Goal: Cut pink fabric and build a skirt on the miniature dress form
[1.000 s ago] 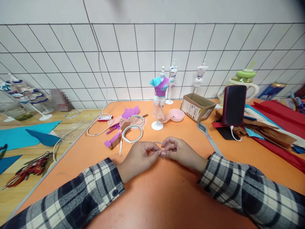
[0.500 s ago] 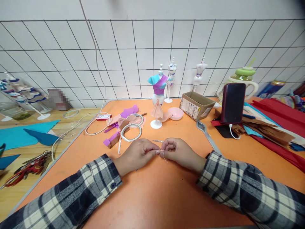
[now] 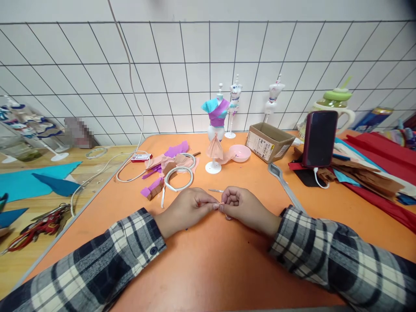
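Note:
Over the orange tabletop, my left hand and my right hand meet fingertip to fingertip. Both pinch a thin pale pink strip, mostly hidden by the fingers; its material is too small to make out. Just behind the fingers lies a slim pointed metal tool, its right end covered by my right hand. Farther back stands a small white dress form wearing a turquoise and purple crossed top, with peach crepe paper gathered around its lower part.
Rolls of white tape and purple and peach paper scraps lie behind my left hand. A pink bowl, a cardboard box and a propped phone stand farther back. Red-handled pliers rest on the wooden surface at left.
The strip between my fingertips has shifted slightly, and its loose end below my right fingers looks shorter. Both hands stay in nearly the same place. The camera view has tilted a little.

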The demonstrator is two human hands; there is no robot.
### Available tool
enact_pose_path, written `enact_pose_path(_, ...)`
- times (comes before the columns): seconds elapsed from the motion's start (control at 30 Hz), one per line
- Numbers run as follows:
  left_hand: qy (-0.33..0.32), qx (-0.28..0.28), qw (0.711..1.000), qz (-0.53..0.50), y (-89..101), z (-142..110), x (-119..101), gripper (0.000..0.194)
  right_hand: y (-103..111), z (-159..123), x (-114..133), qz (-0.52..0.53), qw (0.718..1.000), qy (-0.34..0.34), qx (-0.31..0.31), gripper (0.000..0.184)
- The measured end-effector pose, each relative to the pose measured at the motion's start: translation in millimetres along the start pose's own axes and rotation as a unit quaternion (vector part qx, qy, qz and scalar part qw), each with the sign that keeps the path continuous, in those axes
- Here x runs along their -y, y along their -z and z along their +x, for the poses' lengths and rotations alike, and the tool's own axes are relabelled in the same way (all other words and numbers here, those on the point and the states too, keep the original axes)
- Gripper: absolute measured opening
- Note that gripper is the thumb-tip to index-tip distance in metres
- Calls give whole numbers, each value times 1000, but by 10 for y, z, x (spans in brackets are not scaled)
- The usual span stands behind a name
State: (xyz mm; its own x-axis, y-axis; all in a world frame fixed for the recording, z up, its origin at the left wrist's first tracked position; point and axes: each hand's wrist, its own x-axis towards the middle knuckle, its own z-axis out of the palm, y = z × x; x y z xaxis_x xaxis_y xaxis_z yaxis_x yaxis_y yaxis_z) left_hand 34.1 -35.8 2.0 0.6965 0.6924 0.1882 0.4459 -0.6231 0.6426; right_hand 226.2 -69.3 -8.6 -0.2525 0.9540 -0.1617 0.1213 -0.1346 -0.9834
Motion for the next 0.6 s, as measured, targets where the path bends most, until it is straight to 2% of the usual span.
enact_pose_path(0.1,-4,-13,998,53,-12,-8,-9,23,-8,-3,-8,-55,997,33,-31,19)
enact_pose_path(0.17,-30,-27,995,96,-14,-19,-34,24,-18,-12,-13,-86,994,52,-44,15)
enact_pose_path(0.3,-75,-54,987,134,-9,-33,-90,20,-41,-33,-26,-122,988,81,-43,11)
enact_pose_path(0.37,-70,-63,988,125,-13,-35,-107,18,-50,-36,-39,-114,989,88,-39,13)
enact_pose_path(0.43,-29,-74,995,66,-23,-29,-116,17,-56,-33,-48,-90,991,92,-44,18)
enact_pose_path(0.5,40,-83,995,-39,-32,-17,-118,16,-56,-31,-43,-53,994,87,-47,24)
enact_pose_path(0.6,108,-88,971,-197,-33,6,-106,16,-40,-44,-2,23,998,56,-26,32)
